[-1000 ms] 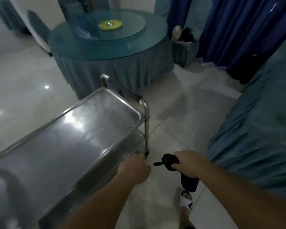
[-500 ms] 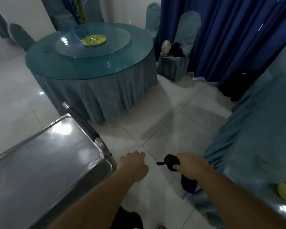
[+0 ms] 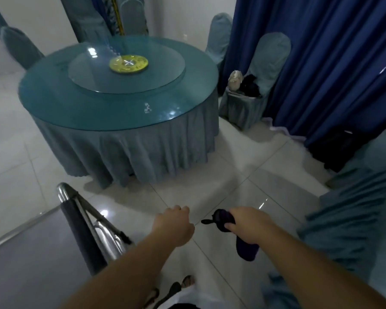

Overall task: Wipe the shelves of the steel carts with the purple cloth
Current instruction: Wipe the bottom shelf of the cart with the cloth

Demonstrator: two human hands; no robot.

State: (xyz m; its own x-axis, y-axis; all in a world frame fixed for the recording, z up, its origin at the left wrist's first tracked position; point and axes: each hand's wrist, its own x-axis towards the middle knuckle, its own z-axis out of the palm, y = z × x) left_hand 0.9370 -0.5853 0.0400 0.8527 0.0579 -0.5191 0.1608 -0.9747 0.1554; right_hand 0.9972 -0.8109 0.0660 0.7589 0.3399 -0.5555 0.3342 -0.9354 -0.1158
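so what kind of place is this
Probably a banquet hall or restaurant dining room: a round skirted table with a glass turntable, cloth-covered chairs, and a steel cart.

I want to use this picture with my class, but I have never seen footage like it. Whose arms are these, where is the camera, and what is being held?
There is no machine here. The camera is worn on a person's head and looks forward and down, so the two bare arms reaching in from the bottom are that person's own.

The right hand grips a bunched purple cloth, with one end hanging down below the fist. The left hand has curled fingers and holds nothing.

At lower left is a steel cart: you see its flat shiny top shelf and its handle bar with a dark sleeve. Neither hand touches the cart.

Beyond stands a round table with a glass top and a skirted cloth, a yellow disc at its centre. Covered chairs and a blue curtain stand behind, on a pale tiled floor.
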